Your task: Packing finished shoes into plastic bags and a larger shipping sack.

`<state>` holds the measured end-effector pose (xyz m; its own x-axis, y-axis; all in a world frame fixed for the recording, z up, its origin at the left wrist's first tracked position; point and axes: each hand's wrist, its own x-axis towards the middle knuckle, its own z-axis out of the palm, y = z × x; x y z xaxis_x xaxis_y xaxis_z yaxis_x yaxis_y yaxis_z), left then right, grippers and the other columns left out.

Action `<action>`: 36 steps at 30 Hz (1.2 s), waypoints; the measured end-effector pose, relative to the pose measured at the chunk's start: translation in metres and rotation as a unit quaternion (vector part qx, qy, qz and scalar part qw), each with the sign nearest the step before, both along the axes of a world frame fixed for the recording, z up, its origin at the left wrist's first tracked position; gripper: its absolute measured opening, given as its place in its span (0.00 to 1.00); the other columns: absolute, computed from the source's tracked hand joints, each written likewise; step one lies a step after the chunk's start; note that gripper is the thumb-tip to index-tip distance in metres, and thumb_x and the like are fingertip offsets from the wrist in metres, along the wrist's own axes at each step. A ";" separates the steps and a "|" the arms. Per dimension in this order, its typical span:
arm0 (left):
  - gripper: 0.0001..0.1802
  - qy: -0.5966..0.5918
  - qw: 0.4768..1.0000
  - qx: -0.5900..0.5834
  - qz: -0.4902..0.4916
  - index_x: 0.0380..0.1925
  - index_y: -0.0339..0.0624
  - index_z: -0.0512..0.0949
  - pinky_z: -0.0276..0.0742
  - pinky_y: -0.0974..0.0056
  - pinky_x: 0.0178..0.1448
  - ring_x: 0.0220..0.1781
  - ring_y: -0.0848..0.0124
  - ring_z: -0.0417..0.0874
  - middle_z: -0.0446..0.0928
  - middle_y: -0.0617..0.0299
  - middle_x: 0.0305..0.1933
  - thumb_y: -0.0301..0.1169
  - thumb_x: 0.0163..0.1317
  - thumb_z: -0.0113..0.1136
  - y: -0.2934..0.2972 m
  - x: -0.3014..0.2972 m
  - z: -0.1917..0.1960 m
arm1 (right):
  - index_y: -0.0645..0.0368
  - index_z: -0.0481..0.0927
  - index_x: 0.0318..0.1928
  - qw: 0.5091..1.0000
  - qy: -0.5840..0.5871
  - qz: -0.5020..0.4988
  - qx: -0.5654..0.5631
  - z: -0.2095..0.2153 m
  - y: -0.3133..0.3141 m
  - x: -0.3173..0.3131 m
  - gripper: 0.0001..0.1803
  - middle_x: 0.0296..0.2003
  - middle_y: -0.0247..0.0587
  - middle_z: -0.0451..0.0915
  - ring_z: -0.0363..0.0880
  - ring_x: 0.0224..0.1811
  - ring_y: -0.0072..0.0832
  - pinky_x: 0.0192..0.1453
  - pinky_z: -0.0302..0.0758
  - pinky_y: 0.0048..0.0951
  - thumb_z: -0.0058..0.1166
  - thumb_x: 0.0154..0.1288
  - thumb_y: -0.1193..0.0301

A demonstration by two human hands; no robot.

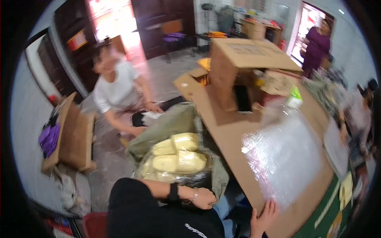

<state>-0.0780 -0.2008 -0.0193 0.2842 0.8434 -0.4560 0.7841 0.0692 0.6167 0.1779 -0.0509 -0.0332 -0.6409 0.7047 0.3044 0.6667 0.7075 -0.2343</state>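
Note:
My left hand (204, 198), with a black wristband and a bracelet, is closed at the near rim of a grey-green woven sack (176, 121). The sack lies open on the floor and holds several pale yellow slippers (178, 156) wrapped in clear plastic. My right hand (264, 216) rests with its fingers apart on the near edge of a large flat cardboard sheet (226, 135). A sheet of clear bubble wrap (283, 156) lies on that cardboard, just beyond my right hand.
A big open cardboard box (246, 63) stands at the far end of the cardboard. A person in a white shirt (117, 91) crouches beyond the sack. Another person (317, 45) stands in the doorway, and a third (357, 115) at right. A cardboard box (75, 135) sits at left.

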 end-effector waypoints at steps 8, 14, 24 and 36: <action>0.20 0.148 0.988 0.012 -0.044 0.29 0.39 0.76 0.74 0.51 0.39 0.34 0.48 0.78 0.77 0.45 0.29 0.47 0.57 0.51 0.018 0.027 -0.030 | 0.57 0.67 0.57 0.994 0.066 -0.017 -0.085 0.033 0.011 0.014 0.31 0.61 0.46 0.60 0.56 0.63 0.48 0.67 0.47 0.53 0.58 0.52 0.62; 0.22 0.250 0.956 0.043 -0.146 0.21 0.40 0.80 0.74 0.52 0.40 0.29 0.51 0.80 0.77 0.47 0.23 0.48 0.56 0.51 0.052 0.021 0.006 | 0.63 0.70 0.50 0.951 0.152 -0.263 0.050 0.047 0.051 0.170 0.23 0.50 0.51 0.69 0.64 0.53 0.48 0.58 0.60 0.45 0.56 0.50 0.72; 0.26 0.094 0.990 -0.100 -0.005 0.58 0.47 0.64 0.71 0.61 0.49 0.46 0.56 0.74 0.71 0.46 0.45 0.27 0.58 0.54 0.085 0.035 0.105 | 0.65 0.68 0.50 0.718 0.077 -0.692 0.011 0.020 0.096 0.393 0.22 0.50 0.54 0.69 0.63 0.55 0.51 0.59 0.63 0.44 0.49 0.52 0.74; 0.20 0.080 0.942 0.326 -0.022 0.49 0.41 0.70 0.68 0.55 0.55 0.52 0.50 0.70 0.69 0.48 0.50 0.25 0.54 0.54 0.100 0.013 0.088 | 0.62 0.71 0.43 0.733 0.194 -0.652 0.000 0.016 0.158 0.416 0.14 0.41 0.62 0.74 0.72 0.46 0.55 0.47 0.70 0.49 0.40 0.63 0.66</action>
